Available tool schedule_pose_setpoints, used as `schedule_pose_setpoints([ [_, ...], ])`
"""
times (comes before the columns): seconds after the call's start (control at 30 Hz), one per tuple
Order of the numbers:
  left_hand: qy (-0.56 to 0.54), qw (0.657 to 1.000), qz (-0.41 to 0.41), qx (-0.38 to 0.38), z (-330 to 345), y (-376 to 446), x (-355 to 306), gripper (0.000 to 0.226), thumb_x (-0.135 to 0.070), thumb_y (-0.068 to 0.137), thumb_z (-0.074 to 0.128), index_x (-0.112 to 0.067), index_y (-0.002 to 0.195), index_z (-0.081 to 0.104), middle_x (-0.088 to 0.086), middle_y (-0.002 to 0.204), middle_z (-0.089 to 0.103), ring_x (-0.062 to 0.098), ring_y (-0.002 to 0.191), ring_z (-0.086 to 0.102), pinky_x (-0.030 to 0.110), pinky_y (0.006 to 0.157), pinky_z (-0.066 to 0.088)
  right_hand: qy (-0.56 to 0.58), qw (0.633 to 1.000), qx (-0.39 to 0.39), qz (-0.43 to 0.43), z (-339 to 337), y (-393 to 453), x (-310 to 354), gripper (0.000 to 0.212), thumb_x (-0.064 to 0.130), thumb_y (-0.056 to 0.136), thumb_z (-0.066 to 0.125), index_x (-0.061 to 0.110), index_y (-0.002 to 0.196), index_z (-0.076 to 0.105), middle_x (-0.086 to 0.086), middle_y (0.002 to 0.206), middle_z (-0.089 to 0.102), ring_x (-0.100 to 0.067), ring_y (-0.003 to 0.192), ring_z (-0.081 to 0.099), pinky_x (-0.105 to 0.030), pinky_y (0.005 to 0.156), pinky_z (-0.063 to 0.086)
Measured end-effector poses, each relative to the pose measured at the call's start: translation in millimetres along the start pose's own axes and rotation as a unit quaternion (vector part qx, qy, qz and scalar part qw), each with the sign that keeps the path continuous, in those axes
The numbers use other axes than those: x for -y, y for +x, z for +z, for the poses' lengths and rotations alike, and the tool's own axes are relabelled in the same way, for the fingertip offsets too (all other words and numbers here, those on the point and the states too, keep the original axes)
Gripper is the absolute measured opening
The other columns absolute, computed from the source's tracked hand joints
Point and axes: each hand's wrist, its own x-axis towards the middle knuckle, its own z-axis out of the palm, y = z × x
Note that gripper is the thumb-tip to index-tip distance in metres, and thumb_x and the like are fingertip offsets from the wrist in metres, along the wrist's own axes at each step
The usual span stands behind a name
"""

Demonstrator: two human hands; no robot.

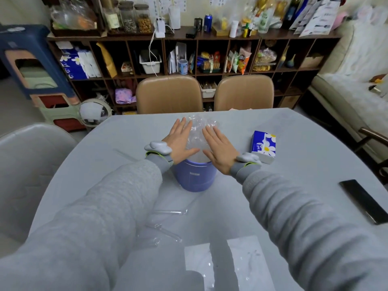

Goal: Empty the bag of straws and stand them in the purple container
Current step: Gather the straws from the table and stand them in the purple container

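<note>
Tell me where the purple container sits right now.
In the head view the purple container stands at the middle of the table, just below the left hand and right hand, left of the tissue pack.

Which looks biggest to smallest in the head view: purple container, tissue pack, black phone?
1. purple container
2. black phone and tissue pack: they look about alike, so I won't rank them. The phone lies nearer the camera, which may inflate it.
</note>
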Motion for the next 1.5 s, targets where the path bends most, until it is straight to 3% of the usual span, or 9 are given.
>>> schedule_pose_setpoints([
  [0.1, -0.002, 1.000, 0.002, 0.016, -5, -4, 1, 0.094, -0.052, 0.086, 0.058, -0.019, 0.153, 0.002, 0.004, 0.162, -0.007, 0.022, 0.150, -0.006, 0.037, 0.122, 0.008, -0.022, 0.997, 0.068, 0.035, -6, 3, 4, 0.065, 0.032, 0.101, 0.036, 0.014, 0.153, 0.002, -0.003, 0.162, -0.003, -0.022, 0.150, -0.005, -0.039, 0.122, 0.001],
  [0.2, -0.057, 0.998, 0.004, 0.030, -17, -12, 11, 0.094, -0.050, 0.084, 0.063, -0.018, 0.153, 0.008, 0.003, 0.162, 0.001, 0.019, 0.150, 0.002, 0.034, 0.122, 0.010, -0.004, 0.999, -0.004, 0.041, -23, 18, 25, 0.058, 0.031, 0.098, 0.041, 0.009, 0.149, 0.023, -0.008, 0.159, 0.019, -0.024, 0.149, 0.009, -0.040, 0.120, 0.000],
  [0.33, -0.077, 0.995, -0.060, -0.009, -43, -44, 51, 0.063, -0.040, 0.089, 0.061, -0.015, 0.143, 0.040, 0.005, 0.148, 0.043, 0.020, 0.135, 0.041, 0.030, 0.110, 0.031, 0.086, 0.992, -0.090, -0.036, -31, 33, 77, 0.040, 0.023, 0.092, 0.045, 0.003, 0.126, 0.055, -0.015, 0.128, 0.058, -0.034, 0.127, 0.047, -0.040, 0.107, 0.031],
  [0.47, -0.057, 0.980, -0.183, 0.045, -55, -93, 101, 0.041, -0.036, 0.091, 0.058, -0.015, 0.126, 0.057, 0.004, 0.121, 0.065, 0.023, 0.113, 0.059, 0.033, 0.100, 0.045, 0.136, 0.986, 0.014, -0.098, -12, 46, 133, 0.030, 0.018, 0.095, 0.048, 0.007, 0.121, 0.057, -0.011, 0.120, 0.064, -0.030, 0.111, 0.057, -0.041, 0.094, 0.045],
  [0.63, -0.035, 0.938, -0.326, 0.112, -23, -185, 154, 0.041, -0.037, 0.091, 0.056, -0.015, 0.125, 0.058, 0.004, 0.122, 0.065, 0.023, 0.112, 0.058, 0.031, 0.098, 0.043, 0.125, 0.957, 0.227, -0.127, 65, 47, 177, 0.035, 0.021, 0.094, 0.051, 0.010, 0.127, 0.053, -0.009, 0.123, 0.062, -0.028, 0.113, 0.057, -0.034, 0.097, 0.044],
  [0.8, -0.040, 0.899, -0.417, 0.125, 24, -264, 183, 0.049, -0.034, 0.093, 0.053, -0.013, 0.137, 0.045, 0.007, 0.139, 0.049, 0.025, 0.126, 0.049, 0.029, 0.103, 0.036, 0.065, 0.942, 0.320, -0.070, 129, 33, 198, 0.046, 0.025, 0.092, 0.053, 0.008, 0.134, 0.044, -0.013, 0.135, 0.052, -0.030, 0.122, 0.050, -0.033, 0.100, 0.041],
  [0.97, -0.042, 0.877, -0.459, 0.139, 58, -292, 203, 0.071, -0.045, 0.077, 0.059, -0.015, 0.138, 0.038, 0.009, 0.140, 0.038, 0.029, 0.133, 0.038, 0.037, 0.107, 0.037, 0.005, 0.941, 0.337, -0.041, 159, 23, 209, 0.066, 0.038, 0.086, 0.062, 0.009, 0.139, 0.035, -0.014, 0.139, 0.041, -0.033, 0.127, 0.042, -0.043, 0.104, 0.038],
  [1.07, -0.046, 0.874, -0.477, 0.077, 77, -303, 213, 0.052, -0.027, 0.080, 0.061, -0.014, 0.127, 0.044, 0.007, 0.125, 0.041, 0.030, 0.124, 0.042, 0.032, 0.094, 0.040, -0.021, 0.937, 0.348, -0.020, 177, 20, 213, 0.072, 0.041, 0.081, 0.066, 0.013, 0.138, 0.031, -0.010, 0.138, 0.039, -0.031, 0.127, 0.039, -0.044, 0.103, 0.037],
  [1.5, -0.030, 0.879, -0.464, 0.104, 102, -289, 234, 0.045, -0.011, 0.086, 0.051, -0.008, 0.128, 0.035, 0.018, 0.125, 0.044, 0.035, 0.113, 0.051, 0.037, 0.092, 0.041, -0.035, 0.939, 0.339, 0.044, 183, 9, 201, 0.030, 0.010, 0.086, 0.042, 0.011, 0.116, 0.039, -0.012, 0.108, 0.055, -0.029, 0.086, 0.050, -0.032, 0.076, 0.036],
])
